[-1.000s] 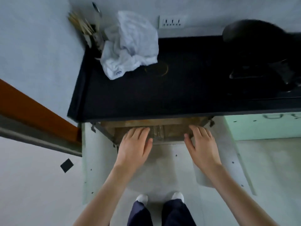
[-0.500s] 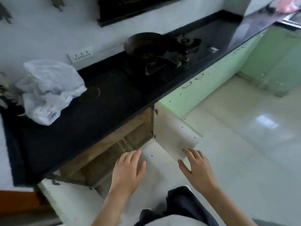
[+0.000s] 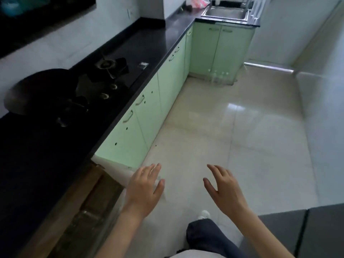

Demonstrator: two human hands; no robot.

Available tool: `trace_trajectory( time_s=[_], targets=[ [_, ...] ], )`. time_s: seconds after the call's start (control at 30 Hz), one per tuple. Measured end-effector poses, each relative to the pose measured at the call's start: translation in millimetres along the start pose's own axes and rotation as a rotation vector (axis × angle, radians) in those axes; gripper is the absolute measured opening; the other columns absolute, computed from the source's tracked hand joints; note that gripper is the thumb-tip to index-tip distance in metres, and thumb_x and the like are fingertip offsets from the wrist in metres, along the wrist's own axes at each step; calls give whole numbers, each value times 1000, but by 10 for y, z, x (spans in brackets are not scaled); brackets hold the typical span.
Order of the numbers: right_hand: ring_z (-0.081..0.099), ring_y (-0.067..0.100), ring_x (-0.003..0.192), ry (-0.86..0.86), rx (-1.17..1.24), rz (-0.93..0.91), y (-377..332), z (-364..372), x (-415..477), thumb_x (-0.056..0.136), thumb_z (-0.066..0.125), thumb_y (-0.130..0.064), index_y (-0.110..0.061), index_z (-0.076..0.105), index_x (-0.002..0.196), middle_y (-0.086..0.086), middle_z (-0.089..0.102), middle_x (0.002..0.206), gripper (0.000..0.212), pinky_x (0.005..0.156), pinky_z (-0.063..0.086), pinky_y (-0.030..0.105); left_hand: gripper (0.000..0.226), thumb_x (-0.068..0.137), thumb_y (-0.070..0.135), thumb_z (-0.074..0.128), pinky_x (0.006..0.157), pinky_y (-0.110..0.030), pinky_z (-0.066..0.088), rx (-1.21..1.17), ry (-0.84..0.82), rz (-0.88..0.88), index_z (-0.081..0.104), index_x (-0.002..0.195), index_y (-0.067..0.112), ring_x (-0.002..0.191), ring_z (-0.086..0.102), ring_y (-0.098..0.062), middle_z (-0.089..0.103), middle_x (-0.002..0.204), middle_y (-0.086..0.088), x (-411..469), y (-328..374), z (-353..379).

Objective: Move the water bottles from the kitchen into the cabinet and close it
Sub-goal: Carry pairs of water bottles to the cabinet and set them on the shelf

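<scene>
Several clear water bottles (image 3: 219, 77) stand on the floor at the far end of the kitchen, against the green cabinet under the sink. The cabinet (image 3: 96, 194) at my lower left is open, its brown inside showing, with its white door (image 3: 119, 174) swung out. My left hand (image 3: 144, 189) hovers just in front of that door, fingers spread, holding nothing. My right hand (image 3: 221, 187) hovers over the floor to the right, also empty with fingers apart. The bottles are far from both hands.
A black countertop (image 3: 149, 41) runs along the left with a gas stove (image 3: 109, 67) and a dark pan (image 3: 41, 90). Green cabinet doors (image 3: 141, 116) line the floor's left side. A steel sink (image 3: 227, 13) sits at the far end. Pale tiled floor (image 3: 242, 127) stretches ahead.
My view has swung from the open cabinet to the right, down the kitchen toward the bottles. Both hands have come away from the cabinet opening and now hover over the floor.
</scene>
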State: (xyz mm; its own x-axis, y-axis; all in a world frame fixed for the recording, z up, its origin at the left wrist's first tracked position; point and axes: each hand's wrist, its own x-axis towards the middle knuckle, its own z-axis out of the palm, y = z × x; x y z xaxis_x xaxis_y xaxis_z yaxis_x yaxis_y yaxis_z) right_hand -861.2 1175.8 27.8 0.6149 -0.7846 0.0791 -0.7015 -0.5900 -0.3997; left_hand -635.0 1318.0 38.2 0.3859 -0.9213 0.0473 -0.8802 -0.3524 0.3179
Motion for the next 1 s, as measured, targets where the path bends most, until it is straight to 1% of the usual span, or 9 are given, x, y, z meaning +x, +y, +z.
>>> trace_trajectory(
  time_s=[0.1,0.23,0.3,0.4,0.53,0.7,0.87,1.0],
  targets=[
    [60,25,115,-47,20,100,587,-173,301,96,53,-40,-10,56,136,5,65,126,50,94,50,36,53,93,43,39,94,-41,51,-53,-45,38,63,128,12,109,61,-26,68,121,-5,637,513,251],
    [62,24,112,-11,13,166,1177,-554,825,95,58,-37,-10,58,133,5,66,122,46,91,52,36,50,92,42,40,84,-38,55,-71,-51,103,66,122,11,100,64,-24,70,112,-4,1479,1137,350],
    [64,26,108,21,6,179,1419,-742,1131,94,55,-38,-8,60,130,6,68,119,47,88,52,36,49,91,40,41,80,-38,55,-65,-37,138,67,119,10,95,65,-26,71,107,-5,1902,1387,342],
    [66,27,100,92,-8,197,1720,-971,1555,92,44,-44,-8,63,125,7,70,112,52,83,52,36,48,91,40,42,80,-37,54,-55,-2,191,67,118,10,94,64,-26,71,106,-5,2494,1657,319],
    [65,27,98,161,-15,240,2030,-1094,2069,92,41,-45,-8,64,123,6,70,109,53,82,52,37,47,91,40,41,79,-36,53,-68,9,234,66,119,10,95,63,-24,70,106,-4,3213,1854,418],
    [64,27,102,128,-14,292,2456,-928,2797,93,39,-47,-9,63,124,6,69,114,55,86,52,37,48,91,40,42,75,-37,54,-104,-16,263,66,120,10,96,64,-26,70,108,-3,4165,1911,808],
    [65,26,100,152,-25,318,2768,-988,3955,92,39,-47,-8,63,123,7,69,111,56,84,54,37,49,91,42,40,73,-37,56,-120,-45,332,65,120,11,97,64,-24,70,108,-2,5347,1916,910],
    [64,26,101,207,-50,320,2949,-1284,5000,92,39,-46,-7,62,125,8,69,113,56,84,54,38,47,92,39,42,77,-38,55,-137,3,427,65,120,8,100,63,-26,68,112,-6,6552,2000,747]
  ],
)
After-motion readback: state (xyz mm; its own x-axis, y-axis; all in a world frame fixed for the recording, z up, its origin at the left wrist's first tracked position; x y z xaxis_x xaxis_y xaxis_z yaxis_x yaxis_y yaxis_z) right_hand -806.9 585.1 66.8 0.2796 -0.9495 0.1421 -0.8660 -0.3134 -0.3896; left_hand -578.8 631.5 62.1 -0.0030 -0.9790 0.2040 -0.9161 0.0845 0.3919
